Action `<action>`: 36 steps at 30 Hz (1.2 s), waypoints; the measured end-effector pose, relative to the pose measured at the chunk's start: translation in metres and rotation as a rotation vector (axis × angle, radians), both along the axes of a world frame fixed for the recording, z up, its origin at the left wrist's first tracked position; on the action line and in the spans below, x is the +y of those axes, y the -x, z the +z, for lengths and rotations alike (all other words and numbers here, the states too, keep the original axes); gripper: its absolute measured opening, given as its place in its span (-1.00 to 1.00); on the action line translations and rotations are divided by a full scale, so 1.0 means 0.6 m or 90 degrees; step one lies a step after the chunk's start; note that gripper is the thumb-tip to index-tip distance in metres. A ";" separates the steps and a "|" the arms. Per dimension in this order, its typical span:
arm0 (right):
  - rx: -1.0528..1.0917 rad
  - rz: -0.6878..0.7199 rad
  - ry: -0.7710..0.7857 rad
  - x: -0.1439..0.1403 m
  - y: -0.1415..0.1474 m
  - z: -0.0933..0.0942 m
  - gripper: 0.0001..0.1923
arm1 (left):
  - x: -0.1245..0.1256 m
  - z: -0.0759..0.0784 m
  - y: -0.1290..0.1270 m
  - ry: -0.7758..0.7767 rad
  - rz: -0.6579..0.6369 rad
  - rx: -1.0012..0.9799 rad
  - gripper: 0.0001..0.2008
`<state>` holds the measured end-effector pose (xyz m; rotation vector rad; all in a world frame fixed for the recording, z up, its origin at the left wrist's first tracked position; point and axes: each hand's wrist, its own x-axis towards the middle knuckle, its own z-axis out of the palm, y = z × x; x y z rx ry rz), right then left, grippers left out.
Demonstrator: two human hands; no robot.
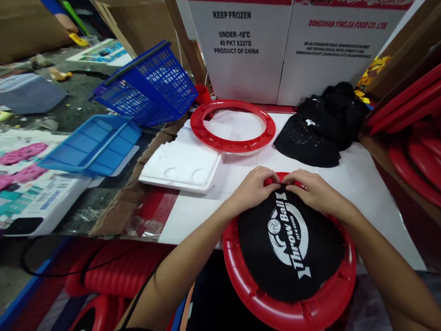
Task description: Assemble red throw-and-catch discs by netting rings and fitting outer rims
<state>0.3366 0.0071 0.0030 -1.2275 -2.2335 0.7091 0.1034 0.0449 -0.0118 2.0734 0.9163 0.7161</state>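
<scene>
A red plastic ring point(237, 271) lies in front of me, covered by a black mesh net point(289, 253) printed "Throw Ball". My left hand point(253, 188) and my right hand point(312, 188) meet at the ring's far edge, fingers pinching the net's rim over the red frame. A second, bare red ring point(206, 133) lies farther back on the white table point(361, 184). A pile of black nets point(320, 128) sits to its right.
White foam trays point(179, 168) lie left of the bare ring. A blue basket point(151, 82) and a blue tray point(93, 145) stand at left. White cartons point(241, 69) rise behind. Stacked red rings point(416, 151) fill the shelf at right; more red rings point(113, 271) lie below left.
</scene>
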 end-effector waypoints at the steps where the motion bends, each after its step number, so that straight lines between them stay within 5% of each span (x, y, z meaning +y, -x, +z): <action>1: 0.017 -0.004 0.008 0.000 -0.001 0.000 -0.83 | -0.001 0.000 -0.001 -0.005 0.005 0.000 -0.95; 6: 0.042 -0.066 -0.009 0.007 0.005 -0.009 -0.85 | 0.003 0.003 -0.006 0.004 0.036 0.010 -0.95; 13: 0.100 -0.096 0.098 0.018 0.009 -0.012 -0.87 | 0.005 -0.003 -0.007 -0.040 0.010 0.029 -0.88; 21: 0.136 -0.125 0.093 0.024 0.016 -0.015 -0.88 | 0.003 -0.017 -0.007 -0.118 -0.032 0.022 -0.78; 36: 0.158 -0.170 0.086 0.037 0.019 -0.028 -0.94 | -0.002 -0.011 -0.004 -0.111 -0.016 0.046 -0.76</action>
